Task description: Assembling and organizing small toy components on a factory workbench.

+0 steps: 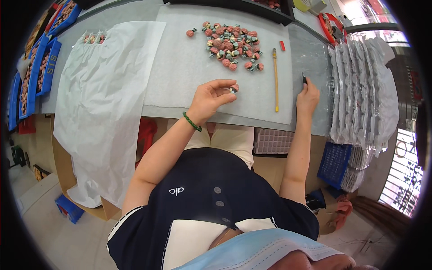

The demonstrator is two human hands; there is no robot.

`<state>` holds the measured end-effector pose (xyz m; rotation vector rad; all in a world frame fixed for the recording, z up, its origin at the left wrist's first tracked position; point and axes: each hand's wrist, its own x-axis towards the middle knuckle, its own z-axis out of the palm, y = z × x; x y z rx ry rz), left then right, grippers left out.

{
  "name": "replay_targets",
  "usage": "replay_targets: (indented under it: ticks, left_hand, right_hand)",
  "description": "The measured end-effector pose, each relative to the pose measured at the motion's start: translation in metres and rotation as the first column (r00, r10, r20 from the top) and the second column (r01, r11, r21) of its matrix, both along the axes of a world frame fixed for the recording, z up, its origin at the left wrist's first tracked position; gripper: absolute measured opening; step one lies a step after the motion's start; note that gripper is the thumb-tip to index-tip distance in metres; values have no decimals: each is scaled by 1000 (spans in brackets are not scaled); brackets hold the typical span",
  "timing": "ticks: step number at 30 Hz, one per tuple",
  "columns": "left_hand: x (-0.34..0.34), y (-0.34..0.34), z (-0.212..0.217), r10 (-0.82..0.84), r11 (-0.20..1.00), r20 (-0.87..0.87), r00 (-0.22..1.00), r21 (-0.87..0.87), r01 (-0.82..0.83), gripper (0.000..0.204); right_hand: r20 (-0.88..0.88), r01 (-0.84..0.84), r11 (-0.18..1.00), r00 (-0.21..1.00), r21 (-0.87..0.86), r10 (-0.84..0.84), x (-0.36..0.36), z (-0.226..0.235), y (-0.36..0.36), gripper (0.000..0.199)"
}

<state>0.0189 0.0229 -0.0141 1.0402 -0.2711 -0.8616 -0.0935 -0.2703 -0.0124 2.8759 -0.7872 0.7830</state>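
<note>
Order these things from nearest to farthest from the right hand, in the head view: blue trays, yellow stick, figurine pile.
1. Yellow stick, just left of the right hand.
2. Figurine pile, farther left.
3. Blue trays, at the table's far left.

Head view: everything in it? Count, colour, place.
figurine heap: dozens, pink and grey-green, top centre
pinched figurine: one, pink, centre
slim tool: one, black, right
stick: one, yellow, by heap
small piece: one, red, by stick
flat paper: one, white, under heap
draped sheet: one, white, left
table: one, grey, under paper
bins: several, blue, far left
tray: one, black, top edge
wrapped packs: several, whitish, right
crate: one, blue, lower right
mask: one, light blue, bottom
shirt: one, navy, bottom
bracelet: one, green, left wrist
left hand: one, bare, centre
right hand: one, bare, right
</note>
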Motion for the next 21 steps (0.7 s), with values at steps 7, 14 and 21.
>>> replay_targets:
  ticks: [7,14,21]
  left_hand:
    - [-16,1,5,21,999,-14,1000,-25,-21,35]
    - [-18,3,4,28,999,-8,1000,-42,-29,35]
    - [-19,10,3,27,998,-36,999,-48,-28,34]
  right_hand:
    - [269,-180,941,958,287,101,3,43,88,23]
    - [216,-543,775,840,324,499,7,47,157,19]
    - [273,-604,720,797,343,539,8,38,169,18]
